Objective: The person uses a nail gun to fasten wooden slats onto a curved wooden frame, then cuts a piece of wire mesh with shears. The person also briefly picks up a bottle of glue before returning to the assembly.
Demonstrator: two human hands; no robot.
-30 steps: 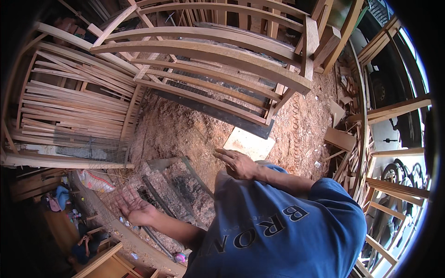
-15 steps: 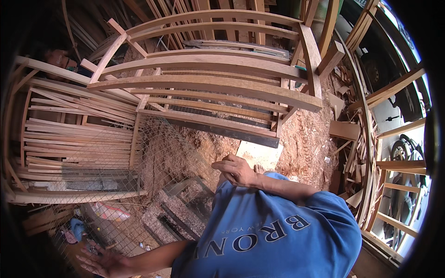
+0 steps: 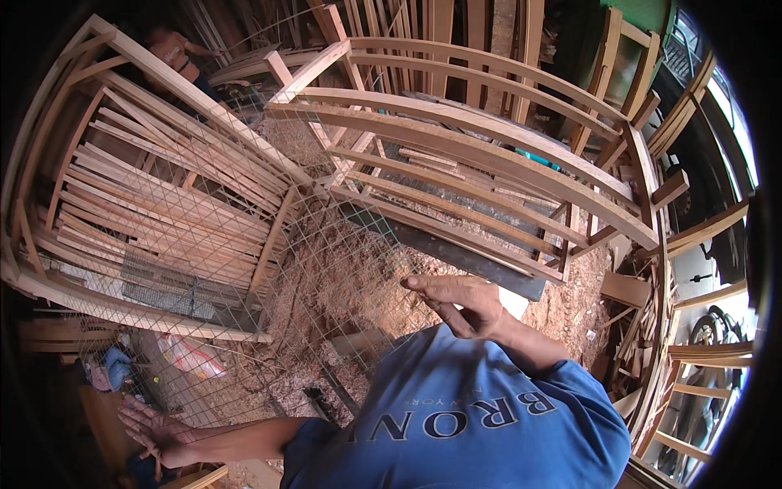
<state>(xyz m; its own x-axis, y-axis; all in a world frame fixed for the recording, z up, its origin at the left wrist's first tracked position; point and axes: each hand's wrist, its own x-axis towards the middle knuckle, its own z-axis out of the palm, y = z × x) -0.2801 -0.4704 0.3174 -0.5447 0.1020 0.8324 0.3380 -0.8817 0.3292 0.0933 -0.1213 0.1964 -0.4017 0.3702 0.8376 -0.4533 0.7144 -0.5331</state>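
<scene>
A see-through sheet of wire mesh (image 3: 322, 273) stretches across the space between my two hands. My right hand (image 3: 468, 306) is at the mesh's right edge, with fingers and thumb closed on it in a pinch. Low on the left, my left hand (image 3: 159, 432) meets the opposite end of the mesh with its fingers spread. Behind the mesh stands a wooden frame (image 3: 273, 253) filled with many thin wood strips (image 3: 155, 224). A larger slatted frame with curved rails (image 3: 481, 147) rises ahead of me.
Wood shavings (image 3: 326, 244) cover the ground. Scrap wood (image 3: 639, 326) is heaped at the right, beside an upright timber frame (image 3: 709, 359). Long boards (image 3: 472, 49) lean at the back. Another person (image 3: 171, 53) is at the far left. A white and red sack (image 3: 191, 354) lies below the strip-filled frame.
The view has turned, so the frames now slant down to the right. My left hand has shifted up and left, and the right hand appears farther right. The mesh spans more widely between them.
</scene>
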